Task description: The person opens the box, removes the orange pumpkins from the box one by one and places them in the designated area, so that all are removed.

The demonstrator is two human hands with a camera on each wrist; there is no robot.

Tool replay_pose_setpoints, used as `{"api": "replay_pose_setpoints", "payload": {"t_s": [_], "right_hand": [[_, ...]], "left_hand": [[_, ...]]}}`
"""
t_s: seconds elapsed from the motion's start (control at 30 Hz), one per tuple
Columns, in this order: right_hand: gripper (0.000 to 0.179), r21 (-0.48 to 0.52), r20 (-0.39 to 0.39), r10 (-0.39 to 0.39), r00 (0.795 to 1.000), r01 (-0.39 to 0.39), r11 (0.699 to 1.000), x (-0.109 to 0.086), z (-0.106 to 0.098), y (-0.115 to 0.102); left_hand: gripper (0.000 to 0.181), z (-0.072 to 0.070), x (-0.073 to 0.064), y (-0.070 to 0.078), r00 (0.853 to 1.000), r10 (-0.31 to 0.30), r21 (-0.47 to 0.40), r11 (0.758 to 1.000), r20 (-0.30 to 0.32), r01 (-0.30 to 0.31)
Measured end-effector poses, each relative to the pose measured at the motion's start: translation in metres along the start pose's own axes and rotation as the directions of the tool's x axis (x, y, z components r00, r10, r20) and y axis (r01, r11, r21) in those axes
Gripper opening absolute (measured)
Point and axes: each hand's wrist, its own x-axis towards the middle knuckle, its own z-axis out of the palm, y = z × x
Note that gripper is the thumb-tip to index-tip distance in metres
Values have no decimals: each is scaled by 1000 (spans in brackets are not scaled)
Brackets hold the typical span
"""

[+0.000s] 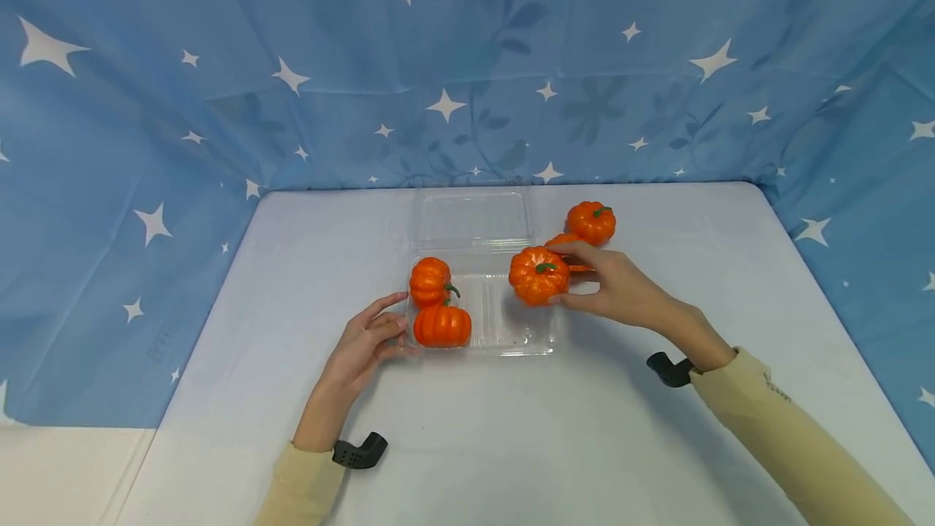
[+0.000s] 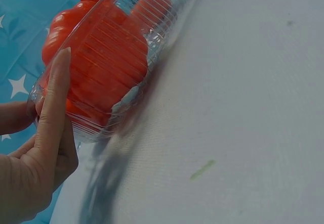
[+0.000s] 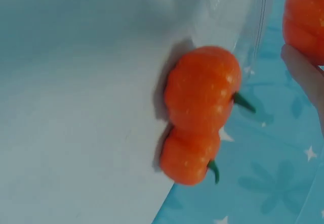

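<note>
My right hand (image 1: 617,286) holds a small orange toy pumpkin (image 1: 539,275) with a green stem, above the right part of a clear plastic container (image 1: 514,350). In the right wrist view, part of that hand (image 3: 306,75) shows at the right edge against the held pumpkin (image 3: 306,24). At the container's left end, my left hand (image 1: 361,347) grips its corner, fingers on the outside of the wall. Two pumpkins, a rear one (image 1: 429,281) and a front one (image 1: 442,326), sit inside at the left. The left wrist view shows one pumpkin (image 2: 109,57) through the ribbed wall.
The container's transparent lid (image 1: 475,216) lies open behind it. Two more pumpkins rest on the white table (image 1: 467,437) to the right: one at the back (image 1: 592,222), the other (image 1: 562,240) partly hidden by my right hand. A blue star-patterned curtain (image 1: 365,136) hangs behind.
</note>
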Motion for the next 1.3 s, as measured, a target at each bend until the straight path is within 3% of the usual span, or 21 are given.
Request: {"api": "replay_pose_setpoints", "payload": {"t_s": [0.23, 0.53, 1.07, 1.3], "right_hand": [[65, -82, -83, 28, 996, -35, 996, -17, -18, 9], [63, -86, -156, 120, 981, -134, 987, -30, -36, 18], [62, -35, -183, 272, 945, -283, 959, -49, -56, 50], [65, -65, -196, 334, 922, -352, 934, -51, -60, 65]], "left_hand": [[52, 0, 1, 0, 1000, -3, 7, 1000, -13, 3], [51, 0, -1, 1, 1000, 6, 16, 1000, -14, -5], [52, -2, 2, 1, 1000, 0, 5, 1000, -12, 0], [53, -3, 2, 1, 1000, 1, -7, 1000, 1, -1]]}}
